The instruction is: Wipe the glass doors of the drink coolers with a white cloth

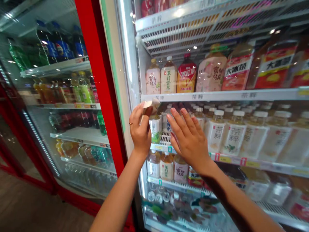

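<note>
My left hand [140,130], a ring on one finger, pinches a small pale piece [147,104] at the front of a drinks fridge. The piece is partly hidden by the fingers, and its kind cannot be made out. To its right, my right hand [189,138] is open, fingers stretched and palm towards the shelves, with nothing seen in it. Reflections show on the glass door [231,35] before the hands; whether the right palm touches it I cannot tell. Just behind the hands stand a green-and-white labelled bottle [155,129] and white-capped tea bottles [214,133].
Larger tea bottles [235,69] line the shelf above, with a white shelf edge [217,96] under them. More bottles [167,167] stand lower down. At left, a red frame [96,64] borders another fridge holding cola bottles [58,45]. Brown floor [21,199] shows at lower left.
</note>
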A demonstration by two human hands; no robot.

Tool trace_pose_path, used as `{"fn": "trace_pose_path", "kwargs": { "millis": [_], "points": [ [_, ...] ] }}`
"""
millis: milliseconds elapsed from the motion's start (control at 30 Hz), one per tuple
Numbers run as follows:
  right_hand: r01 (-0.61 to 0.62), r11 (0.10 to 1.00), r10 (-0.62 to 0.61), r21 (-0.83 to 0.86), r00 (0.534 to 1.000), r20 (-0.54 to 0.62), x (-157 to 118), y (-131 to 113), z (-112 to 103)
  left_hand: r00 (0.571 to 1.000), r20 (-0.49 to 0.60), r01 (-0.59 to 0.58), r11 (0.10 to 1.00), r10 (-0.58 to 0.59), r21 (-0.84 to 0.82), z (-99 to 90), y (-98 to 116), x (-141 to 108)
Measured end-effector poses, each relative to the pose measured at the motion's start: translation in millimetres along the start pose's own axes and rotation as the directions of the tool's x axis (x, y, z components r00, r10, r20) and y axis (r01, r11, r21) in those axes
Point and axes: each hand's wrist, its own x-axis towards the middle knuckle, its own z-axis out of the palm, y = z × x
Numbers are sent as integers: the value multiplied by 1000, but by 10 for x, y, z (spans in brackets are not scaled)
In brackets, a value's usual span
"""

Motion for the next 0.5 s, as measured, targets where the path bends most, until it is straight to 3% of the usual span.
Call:
{"fn": "trace_pose_path", "kwargs": {
  "millis": [133, 267, 433, 500],
  "points": [
    [54, 995, -61, -83, 995, -83, 648, 31, -160, 998, 30, -58, 998, 57, 3, -15, -23, 500],
    [66, 993, -77, -101, 991, -109, 1266, 111, -333, 999, 26, 24, 999, -25, 41, 1, -273, 1170],
    [96, 992, -106, -80, 986, -132, 2218, 118, -642, 985, 89, -155, 984, 148, 86, 51, -568, 1930],
    [128, 989, -138, -79, 982, -130, 2611, 92, -776, 990, 99, -111, 988, 100, 111, 74, -687, 2269]
  ]
}}
